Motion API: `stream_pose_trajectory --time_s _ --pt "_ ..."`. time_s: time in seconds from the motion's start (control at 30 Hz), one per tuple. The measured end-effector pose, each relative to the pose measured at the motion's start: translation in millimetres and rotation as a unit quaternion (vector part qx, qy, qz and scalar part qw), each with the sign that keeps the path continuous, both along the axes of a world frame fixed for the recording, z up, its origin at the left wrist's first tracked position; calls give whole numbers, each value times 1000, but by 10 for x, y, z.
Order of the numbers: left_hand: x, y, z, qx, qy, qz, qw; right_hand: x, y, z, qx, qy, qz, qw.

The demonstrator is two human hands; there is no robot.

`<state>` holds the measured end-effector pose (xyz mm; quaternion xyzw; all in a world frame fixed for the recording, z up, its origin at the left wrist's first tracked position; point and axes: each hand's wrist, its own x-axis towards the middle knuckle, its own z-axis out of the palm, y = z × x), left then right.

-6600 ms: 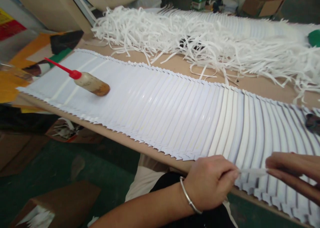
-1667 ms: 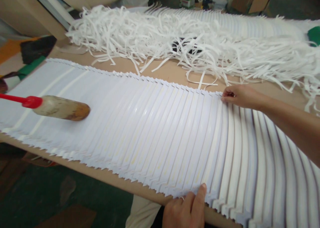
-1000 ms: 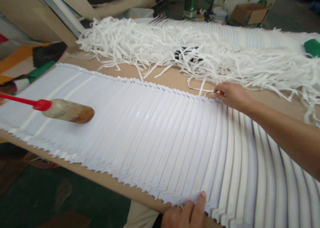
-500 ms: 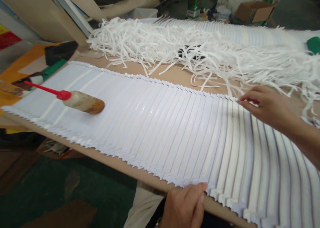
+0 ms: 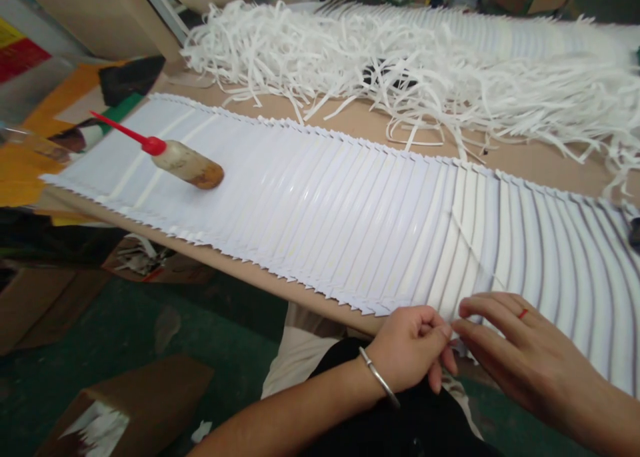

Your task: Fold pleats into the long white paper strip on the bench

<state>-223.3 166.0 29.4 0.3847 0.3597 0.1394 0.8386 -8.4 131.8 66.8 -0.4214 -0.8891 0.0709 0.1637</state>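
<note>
The left hand (image 5: 410, 347), curled, and the right hand (image 5: 515, 351), fingers spread, meet at the near edge of overlapped white paper sheets (image 5: 320, 223), fanned so each edge stays exposed. Whether either grips a sheet cannot be told. A red-nozzled squeeze bottle (image 5: 187, 165) lies on the sheets at left, atop the bench (image 5: 350, 120).

Beyond the left hand (image 5: 410, 347), glossy white paper sheets (image 5: 320, 207) lie on a matt wooden table (image 5: 350, 127); a polished metal bangle (image 5: 379, 386) rings the wrist, and a scuffed plastic bottle (image 5: 187, 165) sits farther left.
</note>
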Motion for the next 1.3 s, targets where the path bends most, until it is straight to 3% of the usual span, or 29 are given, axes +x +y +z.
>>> stream_pose_trajectory --time_s 0.07,0.17,0.23,0.3,0.57,0.8,0.93,1.3 --pt "-102 -48 25 102 44 9 994 -41 61 50 -77 48 -8 996" --pt "-244 -102 62 275 93 50 956 -117 161 108 -226 86 -23 970" --pt "-321 -123 59 325 109 78 936 -173 229 125 -313 85 -47 945" --pt "-387 -137 29 326 125 97 932 -223 308 130 -354 83 -76 928" --pt "-615 -174 -101 279 159 113 940 -435 780 47 -317 50 -46 946" --pt "-745 -175 -47 344 210 116 908 -574 1065 -36 -246 -61 -34 967" --pt "-759 -174 -71 428 237 107 866 -573 1138 -33 -247 -97 -51 963" --pt "-737 -122 -128 648 341 22 681 -548 1229 -3 -243 -117 -41 962"
